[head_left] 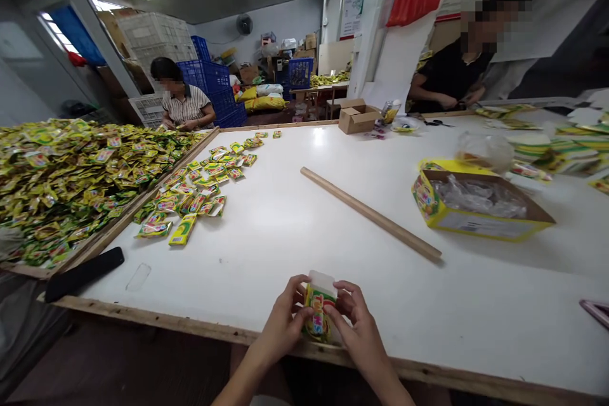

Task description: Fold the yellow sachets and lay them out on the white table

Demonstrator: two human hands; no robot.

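Observation:
Between both hands, at the table's near edge, is a small printed carton [320, 314] in yellow, green and red, its white end flap standing up at the far end. My left hand [290, 312] grips its left side, thumb on the printed face. On the other side my right hand [354, 317] holds it too, with the thumb on the front and the fingers curled round the edge. What the carton contains is hidden. Similar small packs [190, 196] lie scattered on the table to the left, one yellow box [183, 229] nearest me.
A large heap of packets [85, 171] fills the bordered area at left, beside a black phone-like object [85, 273]. A wooden stick [371, 212] lies mid-table. To the right stands an open yellow box [480, 219] with clear plastic bags. Two people sit across the table.

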